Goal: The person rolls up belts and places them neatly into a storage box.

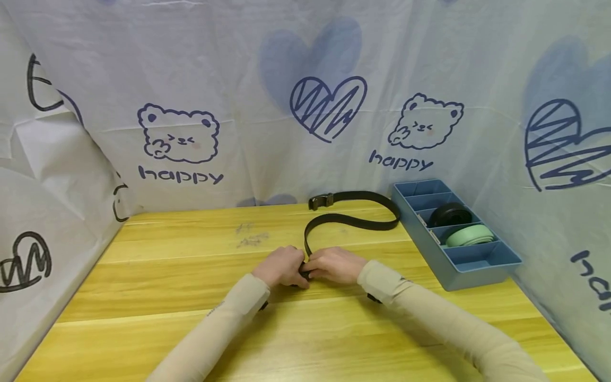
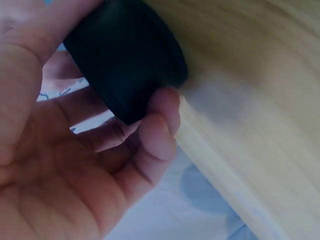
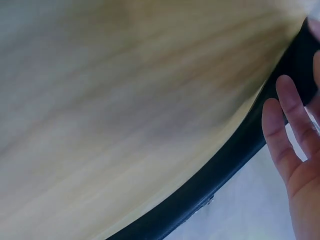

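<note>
A black belt [image 1: 360, 219] lies in an S-shaped bend on the table, its dark metal buckle [image 1: 321, 201] at the far end. The near end curls into a small roll, held between both hands. My left hand [image 1: 285, 267] grips this roll from the left; in the left wrist view the rolled belt end [image 2: 125, 60] sits between thumb and fingers. From the right, my right hand [image 1: 338, 264] pinches the belt at the roll, though its thumb is mostly cut off in the right wrist view. There, the belt strap [image 3: 210, 180] runs away from the fingers [image 3: 277, 135].
At the right stands a blue-grey divided box [image 1: 425, 236]. One compartment holds a black rolled belt [image 1: 450, 214], another a light green rolled belt [image 1: 470, 235]. White printed sheeting [image 1: 267, 159] hangs behind and beside the wooden table [image 1: 167, 286].
</note>
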`<state>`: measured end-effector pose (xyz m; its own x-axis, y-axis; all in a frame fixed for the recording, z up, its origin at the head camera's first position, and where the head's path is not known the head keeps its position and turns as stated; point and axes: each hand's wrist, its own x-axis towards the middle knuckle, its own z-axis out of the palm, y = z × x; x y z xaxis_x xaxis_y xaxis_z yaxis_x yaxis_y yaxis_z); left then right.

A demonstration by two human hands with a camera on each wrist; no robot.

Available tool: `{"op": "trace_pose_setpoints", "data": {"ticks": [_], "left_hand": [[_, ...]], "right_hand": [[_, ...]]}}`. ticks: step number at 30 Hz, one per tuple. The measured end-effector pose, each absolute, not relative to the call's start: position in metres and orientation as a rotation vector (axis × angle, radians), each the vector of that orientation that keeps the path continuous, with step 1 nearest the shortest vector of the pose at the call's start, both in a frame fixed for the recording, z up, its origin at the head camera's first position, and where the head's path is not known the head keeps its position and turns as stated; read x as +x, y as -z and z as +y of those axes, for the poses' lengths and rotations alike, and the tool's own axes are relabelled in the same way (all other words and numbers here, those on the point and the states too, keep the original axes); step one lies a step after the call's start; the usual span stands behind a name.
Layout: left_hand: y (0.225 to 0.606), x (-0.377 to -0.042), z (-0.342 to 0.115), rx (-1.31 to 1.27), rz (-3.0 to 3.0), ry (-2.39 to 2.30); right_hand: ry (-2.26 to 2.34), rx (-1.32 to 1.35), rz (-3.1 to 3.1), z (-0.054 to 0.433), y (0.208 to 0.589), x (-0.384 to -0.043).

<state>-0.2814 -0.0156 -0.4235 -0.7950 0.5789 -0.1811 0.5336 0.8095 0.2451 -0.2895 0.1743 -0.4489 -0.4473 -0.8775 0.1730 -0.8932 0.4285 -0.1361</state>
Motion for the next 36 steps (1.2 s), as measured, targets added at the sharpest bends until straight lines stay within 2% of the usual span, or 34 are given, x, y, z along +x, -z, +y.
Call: {"op": "trace_pose_setpoints", "data": {"ticks": [36], "left_hand": [[0.425,-0.286,-0.027,0.813,2.649,-0.442]], "right_hand": [[-0.263,1.651,-2.577,0.168,0.443,-0.288]]}}
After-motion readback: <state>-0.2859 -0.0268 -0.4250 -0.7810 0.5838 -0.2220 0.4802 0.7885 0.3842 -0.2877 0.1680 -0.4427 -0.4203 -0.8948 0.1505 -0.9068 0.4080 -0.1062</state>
